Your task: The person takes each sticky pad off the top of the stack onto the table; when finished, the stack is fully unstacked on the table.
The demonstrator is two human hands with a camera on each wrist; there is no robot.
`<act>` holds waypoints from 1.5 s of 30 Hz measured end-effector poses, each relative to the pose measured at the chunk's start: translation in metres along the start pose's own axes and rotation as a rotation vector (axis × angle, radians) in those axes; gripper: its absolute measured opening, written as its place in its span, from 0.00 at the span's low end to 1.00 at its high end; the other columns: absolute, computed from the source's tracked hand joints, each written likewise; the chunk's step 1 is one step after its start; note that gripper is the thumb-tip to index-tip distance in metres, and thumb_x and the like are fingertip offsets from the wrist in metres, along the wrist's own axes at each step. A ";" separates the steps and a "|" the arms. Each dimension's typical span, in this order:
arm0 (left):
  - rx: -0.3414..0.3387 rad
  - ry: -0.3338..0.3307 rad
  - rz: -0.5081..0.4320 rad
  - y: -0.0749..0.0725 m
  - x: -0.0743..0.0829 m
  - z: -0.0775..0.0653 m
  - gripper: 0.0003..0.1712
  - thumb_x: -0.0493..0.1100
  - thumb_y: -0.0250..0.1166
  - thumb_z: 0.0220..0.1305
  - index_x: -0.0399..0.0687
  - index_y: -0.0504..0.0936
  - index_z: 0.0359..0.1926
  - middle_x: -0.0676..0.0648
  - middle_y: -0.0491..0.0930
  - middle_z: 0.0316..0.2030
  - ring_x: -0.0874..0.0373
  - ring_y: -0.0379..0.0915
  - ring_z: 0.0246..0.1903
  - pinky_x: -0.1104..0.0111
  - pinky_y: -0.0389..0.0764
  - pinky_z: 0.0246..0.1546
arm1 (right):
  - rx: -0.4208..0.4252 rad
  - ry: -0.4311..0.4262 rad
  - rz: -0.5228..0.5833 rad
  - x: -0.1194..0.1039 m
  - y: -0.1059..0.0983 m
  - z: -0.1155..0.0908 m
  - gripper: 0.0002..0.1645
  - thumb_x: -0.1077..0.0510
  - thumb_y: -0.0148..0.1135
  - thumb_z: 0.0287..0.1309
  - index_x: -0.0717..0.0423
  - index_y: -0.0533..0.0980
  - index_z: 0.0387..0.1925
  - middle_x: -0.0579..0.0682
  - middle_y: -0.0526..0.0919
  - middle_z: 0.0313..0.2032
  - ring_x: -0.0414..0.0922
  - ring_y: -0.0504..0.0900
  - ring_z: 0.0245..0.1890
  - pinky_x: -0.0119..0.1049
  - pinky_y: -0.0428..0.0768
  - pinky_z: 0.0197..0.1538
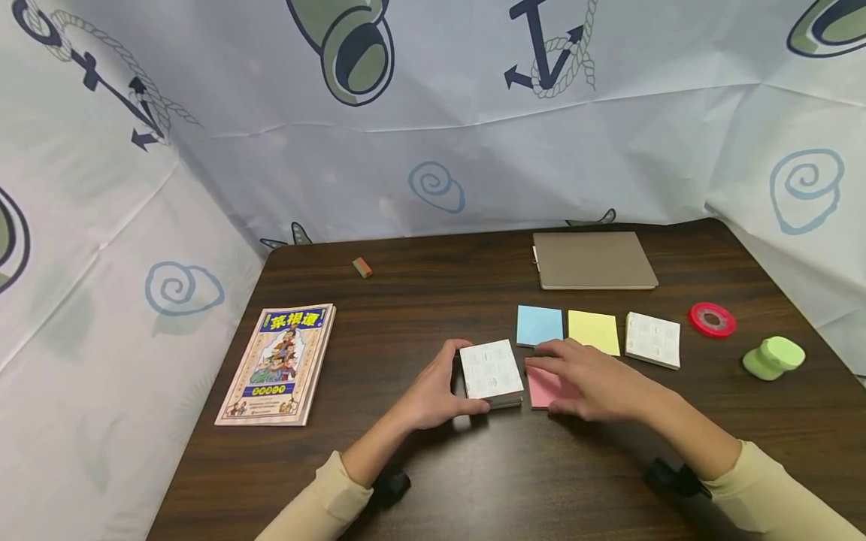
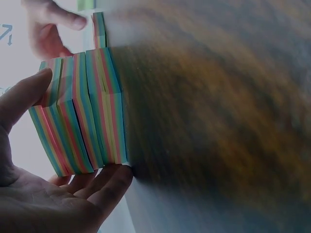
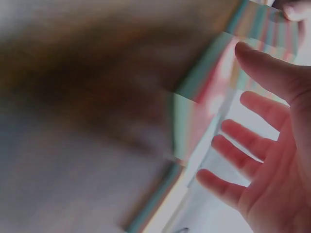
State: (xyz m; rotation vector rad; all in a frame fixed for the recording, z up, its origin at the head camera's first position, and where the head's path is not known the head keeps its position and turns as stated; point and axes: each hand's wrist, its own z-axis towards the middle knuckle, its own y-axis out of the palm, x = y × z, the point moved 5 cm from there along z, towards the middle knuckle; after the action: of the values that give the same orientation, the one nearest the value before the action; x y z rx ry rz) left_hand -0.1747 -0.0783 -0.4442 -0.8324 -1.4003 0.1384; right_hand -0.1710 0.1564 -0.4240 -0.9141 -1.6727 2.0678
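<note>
My left hand (image 1: 433, 394) grips a thick stack of sticky note pads (image 1: 492, 370) with a white printed face on top. In the left wrist view the stack's sides show layered bands of pink, yellow, green and blue (image 2: 82, 116), with thumb on one side and fingers on the opposite one. Just right of it lies a pink-topped sticky note pad (image 1: 543, 386). Over that pad is my right hand (image 1: 598, 383), its fingers spread and nothing between them in the right wrist view. Behind lie a blue pad (image 1: 539, 325) and a yellow pad (image 1: 597, 333).
Farther right are a white-faced pad (image 1: 652, 340), a red ring-shaped roll (image 1: 712, 320) and a light green container (image 1: 773, 358). A brown notebook (image 1: 595, 261) lies at the back, a small eraser (image 1: 362, 267) back left, and a book (image 1: 277, 367) on the left.
</note>
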 end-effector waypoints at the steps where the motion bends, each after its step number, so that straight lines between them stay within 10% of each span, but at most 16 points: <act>1: 0.003 0.007 0.006 0.000 0.001 0.000 0.53 0.47 0.81 0.43 0.48 0.59 0.67 0.48 0.70 0.56 0.51 0.69 0.52 0.55 0.68 0.54 | 0.009 0.001 0.001 -0.002 -0.004 0.002 0.38 0.45 0.74 0.50 0.51 0.74 0.63 0.53 0.74 0.59 0.50 0.73 0.57 0.51 0.73 0.56; 10: 0.020 0.061 0.064 0.000 0.002 0.001 0.53 0.44 0.82 0.41 0.44 0.60 0.66 0.47 0.70 0.59 0.51 0.69 0.55 0.55 0.69 0.55 | 0.077 -0.049 0.068 -0.028 -0.035 0.032 0.31 0.48 0.70 0.56 0.49 0.76 0.61 0.45 0.72 0.61 0.45 0.73 0.58 0.44 0.75 0.55; 24: 0.022 0.061 0.090 -0.001 0.000 0.001 0.51 0.47 0.81 0.43 0.45 0.62 0.64 0.46 0.71 0.58 0.49 0.71 0.53 0.55 0.71 0.52 | 0.007 -0.166 0.075 -0.052 -0.001 0.066 0.43 0.43 0.71 0.54 0.50 0.67 0.68 0.51 0.67 0.67 0.49 0.65 0.66 0.48 0.65 0.65; 45: 0.021 0.036 0.097 -0.001 0.001 0.001 0.51 0.45 0.82 0.41 0.44 0.62 0.64 0.45 0.71 0.57 0.49 0.71 0.54 0.54 0.71 0.54 | 0.008 -0.045 0.105 -0.039 -0.016 0.050 0.41 0.44 0.74 0.51 0.44 0.70 0.67 0.44 0.69 0.62 0.44 0.69 0.59 0.46 0.71 0.57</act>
State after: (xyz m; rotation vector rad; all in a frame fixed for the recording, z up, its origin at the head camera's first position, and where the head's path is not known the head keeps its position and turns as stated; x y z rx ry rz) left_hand -0.1758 -0.0782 -0.4423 -0.8812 -1.3236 0.2114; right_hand -0.1777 0.0992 -0.3929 -0.9793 -1.6716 2.1772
